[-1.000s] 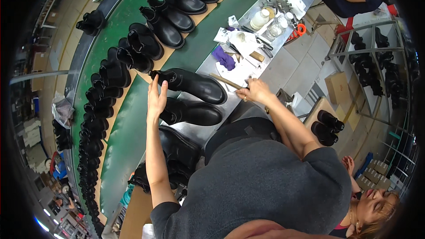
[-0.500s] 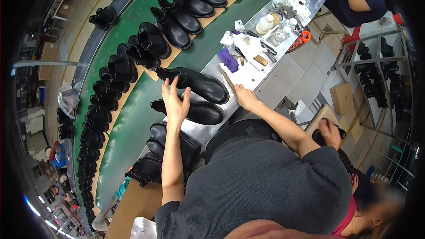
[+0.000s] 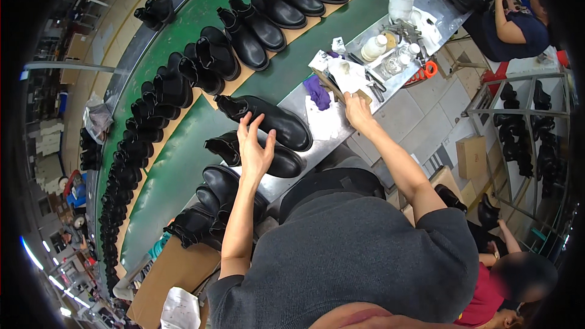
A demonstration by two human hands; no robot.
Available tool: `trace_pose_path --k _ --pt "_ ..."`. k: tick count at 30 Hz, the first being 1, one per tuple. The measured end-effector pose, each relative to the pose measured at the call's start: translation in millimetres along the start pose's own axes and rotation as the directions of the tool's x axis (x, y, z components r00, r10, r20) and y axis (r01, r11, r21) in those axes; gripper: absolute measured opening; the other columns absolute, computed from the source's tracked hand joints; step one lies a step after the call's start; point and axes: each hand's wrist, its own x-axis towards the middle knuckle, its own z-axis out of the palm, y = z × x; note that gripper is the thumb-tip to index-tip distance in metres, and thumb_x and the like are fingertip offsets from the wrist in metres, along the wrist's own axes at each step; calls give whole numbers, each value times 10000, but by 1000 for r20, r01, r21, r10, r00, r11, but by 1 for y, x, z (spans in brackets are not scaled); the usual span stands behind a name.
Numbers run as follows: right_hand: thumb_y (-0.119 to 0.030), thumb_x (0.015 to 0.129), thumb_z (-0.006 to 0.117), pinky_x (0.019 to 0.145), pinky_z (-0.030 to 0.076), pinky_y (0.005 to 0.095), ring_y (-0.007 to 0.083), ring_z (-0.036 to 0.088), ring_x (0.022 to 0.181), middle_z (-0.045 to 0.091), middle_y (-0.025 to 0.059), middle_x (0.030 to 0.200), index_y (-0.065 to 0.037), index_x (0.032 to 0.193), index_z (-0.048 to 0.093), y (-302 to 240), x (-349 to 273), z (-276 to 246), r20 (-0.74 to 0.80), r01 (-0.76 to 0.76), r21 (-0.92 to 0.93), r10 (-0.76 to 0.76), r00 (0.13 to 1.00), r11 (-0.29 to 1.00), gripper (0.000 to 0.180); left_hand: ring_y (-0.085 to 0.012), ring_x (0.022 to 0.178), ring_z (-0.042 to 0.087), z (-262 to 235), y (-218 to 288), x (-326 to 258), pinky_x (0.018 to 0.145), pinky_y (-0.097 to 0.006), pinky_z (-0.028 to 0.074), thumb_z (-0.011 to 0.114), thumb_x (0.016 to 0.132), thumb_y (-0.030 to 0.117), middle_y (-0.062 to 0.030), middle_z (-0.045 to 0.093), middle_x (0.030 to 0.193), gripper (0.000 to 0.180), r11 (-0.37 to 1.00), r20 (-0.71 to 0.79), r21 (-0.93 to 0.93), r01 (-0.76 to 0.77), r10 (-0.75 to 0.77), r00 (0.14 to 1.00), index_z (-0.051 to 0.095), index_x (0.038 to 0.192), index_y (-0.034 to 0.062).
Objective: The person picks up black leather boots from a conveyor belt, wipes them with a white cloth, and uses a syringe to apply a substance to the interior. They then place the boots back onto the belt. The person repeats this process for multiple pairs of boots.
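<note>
My left hand (image 3: 256, 149) is raised over two black ankle boots, fingers apart and nothing in them. The farther boot (image 3: 277, 123) lies with its toe to the right, just beyond my fingertips. Partly behind the hand is the nearer boot (image 3: 283, 162). My right hand (image 3: 359, 113) is over the metal bench, fingers closed round the near end of a thin brown stick-like tool (image 3: 329, 85). That tool reaches in between a purple cloth (image 3: 317, 92) and a crumpled white cloth (image 3: 349, 77). A white sheet (image 3: 323, 123) lies left of the hand.
White bottles (image 3: 374, 47) and small tools crowd the metal bench beyond my right hand. Black boots (image 3: 247, 39) line the green conveyor (image 3: 177, 140). More boots (image 3: 210, 192) stand by my left forearm. A shelf rack (image 3: 533, 109) and co-workers are to the right.
My right hand has moved away from me with the stick tool, toward the cloths. My left hand has shifted slightly right and nearer to me, over the boots. The view has turned a little.
</note>
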Motion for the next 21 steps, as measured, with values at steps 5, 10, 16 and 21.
trace_pose_path --k 5,10,16,21 --pt "-38 819 528 710 527 472 413 609 860 579 261 950 32 1013 518 6 -1 0 83 74 -46 -70 994 996 206 -434 1276 353 12 12 -9 1037 -481 328 664 808 133 -247 394 1359 436 1000 37 5 17 -17 999 549 1215 30" --pt "-118 822 608 791 498 475 388 548 1006 550 224 1058 32 1033 509 23 1 -33 -43 -113 26 114 993 993 278 -441 1282 343 21 16 -25 1031 -488 333 666 806 131 -225 401 1359 410 998 73 23 59 -60 995 563 1192 37" --pt "-216 793 682 820 459 476 402 562 955 599 232 1006 17 1028 558 77 10 1 -51 30 -16 -31 998 999 353 -380 1245 412 37 30 -37 1023 -432 360 663 785 87 -170 473 1310 374 998 24 -47 46 -45 999 593 1150 49" --pt "-253 804 688 632 500 400 298 642 647 669 182 746 37 907 659 98 5 -15 199 15 223 -61 978 975 309 -334 1080 551 62 44 -52 914 -396 454 642 784 94 -172 559 1170 325 949 -58 -278 146 -168 984 607 1094 5"
